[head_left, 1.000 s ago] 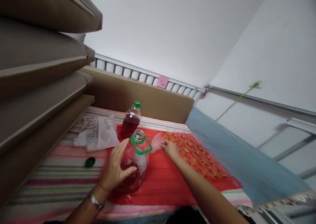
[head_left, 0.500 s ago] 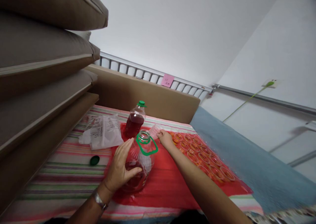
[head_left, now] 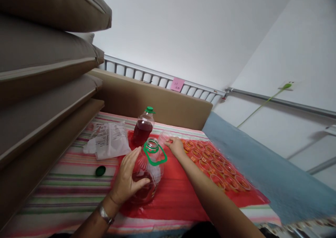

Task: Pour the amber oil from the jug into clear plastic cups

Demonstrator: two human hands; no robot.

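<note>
My left hand (head_left: pixel 128 177) is wrapped around the side of a large clear plastic jug (head_left: pixel 154 175), thumb across its front. The jug stands uncapped with a green handle ring (head_left: pixel 154 161) at its neck and dark red liquid low inside. Just beyond it, my right hand (head_left: pixel 175 146) pinches the edge of a clear plastic cup (head_left: pixel 163 136), partly hidden behind the jug's mouth. A second jug (head_left: pixel 143 128), green cap on, holds more dark red liquid behind. A dark green cap (head_left: pixel 100 171) lies loose on the striped cloth to the left.
Rows of clear cups (head_left: pixel 216 166) with orange-red contents stand at right on a red plastic sheet (head_left: pixel 181 196). A crumpled white plastic bag (head_left: pixel 111 142) lies at left. Stacked brown cushions (head_left: pixel 52 49) rise along the left, and a brown board (head_left: pixel 157 101) closes the back.
My right hand has shifted slightly, and the cup in it has turned more upright near the jug's mouth. My left hand keeps its hold on the jug.
</note>
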